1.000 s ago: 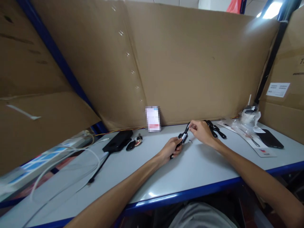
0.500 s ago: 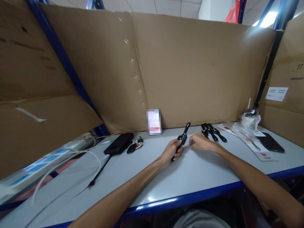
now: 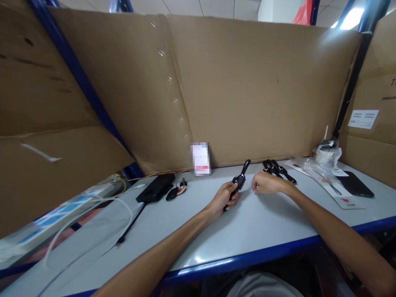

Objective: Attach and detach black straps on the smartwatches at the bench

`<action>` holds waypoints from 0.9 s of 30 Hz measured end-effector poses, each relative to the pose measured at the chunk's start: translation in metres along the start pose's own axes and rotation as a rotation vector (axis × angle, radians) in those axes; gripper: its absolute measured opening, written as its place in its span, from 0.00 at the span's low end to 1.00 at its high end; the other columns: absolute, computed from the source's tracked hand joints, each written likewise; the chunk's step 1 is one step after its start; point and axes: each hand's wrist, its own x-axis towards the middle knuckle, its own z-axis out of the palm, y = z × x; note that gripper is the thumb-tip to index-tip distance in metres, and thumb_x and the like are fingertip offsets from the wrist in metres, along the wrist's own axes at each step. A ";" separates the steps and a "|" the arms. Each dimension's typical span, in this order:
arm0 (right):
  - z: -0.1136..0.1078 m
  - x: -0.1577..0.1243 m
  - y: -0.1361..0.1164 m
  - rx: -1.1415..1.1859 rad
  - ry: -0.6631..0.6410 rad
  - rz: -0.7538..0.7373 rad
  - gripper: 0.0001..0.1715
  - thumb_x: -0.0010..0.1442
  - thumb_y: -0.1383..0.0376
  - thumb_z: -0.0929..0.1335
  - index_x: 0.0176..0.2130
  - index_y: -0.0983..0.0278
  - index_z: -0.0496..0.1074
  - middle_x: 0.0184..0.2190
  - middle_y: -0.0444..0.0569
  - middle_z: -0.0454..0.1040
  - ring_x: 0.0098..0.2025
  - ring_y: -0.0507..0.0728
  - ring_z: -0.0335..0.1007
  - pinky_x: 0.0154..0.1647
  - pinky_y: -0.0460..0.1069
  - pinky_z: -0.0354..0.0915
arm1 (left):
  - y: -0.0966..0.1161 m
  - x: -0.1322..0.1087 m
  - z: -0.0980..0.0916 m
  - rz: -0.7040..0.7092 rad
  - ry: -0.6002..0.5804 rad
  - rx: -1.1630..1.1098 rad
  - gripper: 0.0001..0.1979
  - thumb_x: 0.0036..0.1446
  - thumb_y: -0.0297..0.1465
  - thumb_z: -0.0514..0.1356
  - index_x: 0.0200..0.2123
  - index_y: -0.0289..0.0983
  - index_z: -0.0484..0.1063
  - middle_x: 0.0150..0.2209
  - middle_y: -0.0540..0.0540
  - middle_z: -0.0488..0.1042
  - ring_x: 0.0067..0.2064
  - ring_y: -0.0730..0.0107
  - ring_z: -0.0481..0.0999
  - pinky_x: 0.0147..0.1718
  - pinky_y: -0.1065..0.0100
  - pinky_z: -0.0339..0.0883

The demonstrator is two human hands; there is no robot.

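My left hand (image 3: 227, 196) is closed around the lower handle of a black spokeshave (image 3: 239, 180). The tool is held tilted above the table, its other handle pointing up and away, with the thumb near its metal body. Just to the right, apart from the tool, my right hand (image 3: 268, 183) is curled closed with the knuckles up. Whether anything small sits in its fingers is hidden. Several more black spokeshaves (image 3: 282, 172) lie side by side behind the right hand, which partly covers them.
Left on the grey table (image 3: 185, 235) lie a black box-shaped device (image 3: 156, 187), keys (image 3: 177, 192), white cables and a power strip (image 3: 62, 214). At right are a carded tool package (image 3: 335, 189), a black phone (image 3: 355, 184) and a plastic-wrapped cup (image 3: 326, 152). Cardboard walls (image 3: 241, 90) enclose the back and sides.
My right hand has shifted a little to the right, widening the gap to the held spokeshave. My left hand keeps its grip almost in place. The view has turned slightly.
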 end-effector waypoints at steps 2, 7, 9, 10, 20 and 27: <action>-0.007 0.000 -0.004 0.126 0.089 -0.012 0.07 0.51 0.74 0.70 0.28 0.65 0.79 0.25 0.47 0.78 0.30 0.53 0.71 0.33 0.45 0.62 | 0.001 0.000 0.001 -0.006 -0.006 0.009 0.15 0.63 0.40 0.58 0.32 0.41 0.55 0.19 0.59 0.57 0.15 0.82 0.49 0.13 0.77 0.41; -0.006 0.005 -0.019 0.401 0.404 -0.003 0.02 0.55 0.70 0.71 0.31 0.65 0.77 0.27 0.45 0.78 0.31 0.52 0.71 0.35 0.46 0.64 | 0.001 0.001 0.000 -0.057 -0.064 0.066 0.13 0.63 0.39 0.57 0.32 0.41 0.56 0.19 0.59 0.57 0.15 0.81 0.48 0.12 0.77 0.40; 0.001 0.008 -0.024 0.413 0.449 -0.011 0.02 0.56 0.69 0.72 0.31 0.65 0.77 0.28 0.46 0.78 0.31 0.53 0.72 0.35 0.46 0.64 | 0.000 0.002 0.000 -0.075 -0.093 0.083 0.13 0.62 0.39 0.58 0.32 0.41 0.57 0.19 0.59 0.57 0.15 0.82 0.48 0.12 0.77 0.39; 0.005 0.009 -0.026 0.411 0.456 -0.015 0.02 0.56 0.69 0.72 0.31 0.65 0.77 0.28 0.46 0.79 0.31 0.53 0.72 0.35 0.46 0.63 | 0.000 0.002 0.000 -0.078 -0.100 0.089 0.13 0.62 0.39 0.58 0.32 0.41 0.57 0.19 0.59 0.57 0.15 0.82 0.48 0.12 0.77 0.39; 0.024 0.011 -0.030 0.261 0.460 -0.042 0.02 0.60 0.71 0.70 0.34 0.66 0.75 0.30 0.47 0.77 0.33 0.53 0.69 0.36 0.47 0.61 | 0.001 0.001 0.000 -0.077 -0.119 0.132 0.11 0.63 0.38 0.55 0.31 0.41 0.57 0.19 0.59 0.56 0.15 0.81 0.46 0.13 0.76 0.39; 0.028 0.005 -0.036 -0.356 0.435 -0.292 0.11 0.66 0.76 0.62 0.37 0.67 0.73 0.38 0.54 0.75 0.42 0.58 0.66 0.42 0.51 0.59 | 0.007 -0.001 0.000 -0.085 -0.165 0.093 0.11 0.62 0.38 0.56 0.32 0.40 0.58 0.20 0.59 0.55 0.15 0.82 0.46 0.14 0.77 0.38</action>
